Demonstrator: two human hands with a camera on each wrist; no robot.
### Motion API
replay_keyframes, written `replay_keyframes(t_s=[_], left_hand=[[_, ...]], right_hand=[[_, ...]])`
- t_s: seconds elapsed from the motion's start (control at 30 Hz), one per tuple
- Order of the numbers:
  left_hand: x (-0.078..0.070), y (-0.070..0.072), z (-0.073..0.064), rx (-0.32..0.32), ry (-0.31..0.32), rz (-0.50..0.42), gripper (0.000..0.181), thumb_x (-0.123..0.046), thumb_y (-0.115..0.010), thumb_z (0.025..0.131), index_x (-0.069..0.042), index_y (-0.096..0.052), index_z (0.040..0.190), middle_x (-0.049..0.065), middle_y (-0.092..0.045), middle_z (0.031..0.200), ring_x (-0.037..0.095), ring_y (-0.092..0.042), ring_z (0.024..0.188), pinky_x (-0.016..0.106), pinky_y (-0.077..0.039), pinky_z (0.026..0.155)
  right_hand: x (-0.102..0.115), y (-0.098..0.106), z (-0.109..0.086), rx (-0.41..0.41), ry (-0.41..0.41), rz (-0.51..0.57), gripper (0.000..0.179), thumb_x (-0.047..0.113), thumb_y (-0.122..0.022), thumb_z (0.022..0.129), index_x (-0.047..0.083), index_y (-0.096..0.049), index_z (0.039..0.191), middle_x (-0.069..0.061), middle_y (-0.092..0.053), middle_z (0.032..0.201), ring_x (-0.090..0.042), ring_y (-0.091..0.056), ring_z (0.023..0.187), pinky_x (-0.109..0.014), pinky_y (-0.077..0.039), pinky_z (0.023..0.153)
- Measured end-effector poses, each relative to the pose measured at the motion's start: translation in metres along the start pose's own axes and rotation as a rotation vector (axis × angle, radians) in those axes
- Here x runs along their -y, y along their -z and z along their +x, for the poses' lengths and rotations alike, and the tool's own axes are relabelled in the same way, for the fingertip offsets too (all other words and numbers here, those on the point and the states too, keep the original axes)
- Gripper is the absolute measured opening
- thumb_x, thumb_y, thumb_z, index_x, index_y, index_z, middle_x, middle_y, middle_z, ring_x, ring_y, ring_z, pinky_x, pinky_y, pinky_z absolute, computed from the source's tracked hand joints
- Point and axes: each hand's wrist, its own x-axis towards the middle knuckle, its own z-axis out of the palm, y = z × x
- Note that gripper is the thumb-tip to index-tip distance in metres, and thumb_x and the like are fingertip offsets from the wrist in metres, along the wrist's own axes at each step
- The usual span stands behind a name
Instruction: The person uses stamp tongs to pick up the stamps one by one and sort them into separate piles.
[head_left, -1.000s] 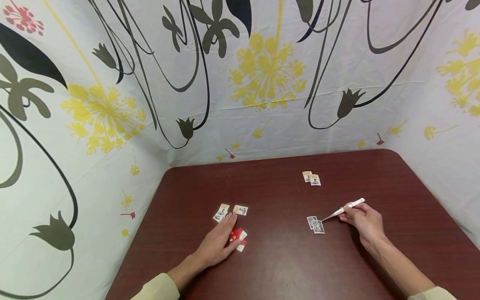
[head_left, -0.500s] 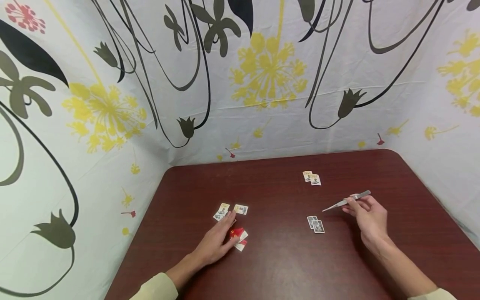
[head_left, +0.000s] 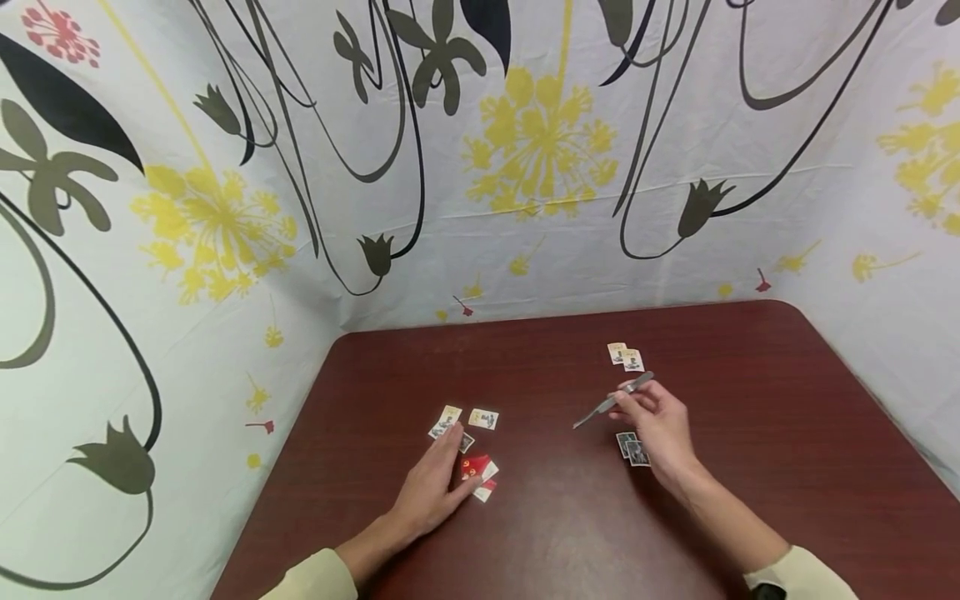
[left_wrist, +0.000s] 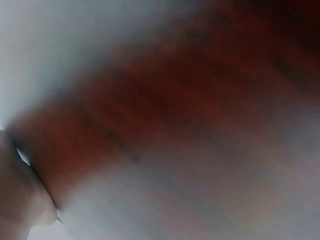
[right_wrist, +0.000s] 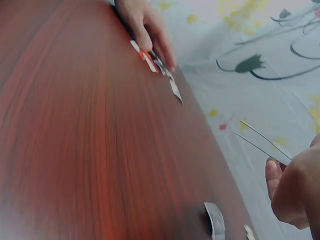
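My right hand [head_left: 663,433] grips a pair of metal tweezers [head_left: 612,402] above the table, tips pointing left. In the right wrist view the tweezers' prongs [right_wrist: 260,142] stand apart with nothing between them. My left hand [head_left: 429,492] lies flat with its fingers extended, its thumb over the red-and-white stamps [head_left: 477,467]. Its fingertips reach the overlapping cream stamps [head_left: 442,423], and a grey stamp [head_left: 467,442] shows partly beside them. Another cream stamp [head_left: 483,418] lies just beyond. Two overlapping grey stamps [head_left: 634,452] lie beside my right hand, which partly overlaps them in the head view.
Farther back on the dark red-brown table [head_left: 547,517] lie two overlapping cream stamps [head_left: 626,357]. White cloth [head_left: 442,150] printed with flowers hangs behind the table and along its sides. The left wrist view is mostly blurred.
My right hand has lifted the tweezers away from the grey stamps and carried them left, toward the middle of the table. My left hand stays nearly in place, its fingertips shifted slightly, uncovering a grey stamp.
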Motion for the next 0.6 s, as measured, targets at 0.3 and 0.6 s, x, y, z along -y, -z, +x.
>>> replay_keyframes(t_s=[0.3, 0.6], left_hand=[[0.002, -0.001, -0.001, -0.039, -0.037, 0.017, 0.091, -0.051, -0.071, 0.1, 0.001, -0.032, 0.165, 0.015, -0.036, 0.17, 0.032, -0.039, 0.154, 0.053, -0.04, 0.12], [0.002, -0.003, 0.0, -0.017, -0.023, -0.011, 0.093, -0.052, -0.071, 0.1, -0.002, -0.029, 0.167, 0.012, -0.034, 0.171, 0.029, -0.037, 0.155, 0.05, -0.037, 0.122]], right_hand=[[-0.026, -0.064, 0.006, 0.074, -0.08, 0.007, 0.019, -0.008, -0.067, 0.1, -0.016, -0.06, 0.115, -0.013, -0.076, 0.095, -0.011, -0.074, 0.077, -0.03, -0.064, 0.075], [-0.057, -0.118, 0.009, 0.144, -0.118, -0.031, 0.012, -0.009, -0.068, 0.098, -0.014, -0.064, 0.108, -0.023, -0.075, 0.092, -0.022, -0.073, 0.074, -0.034, -0.065, 0.073]])
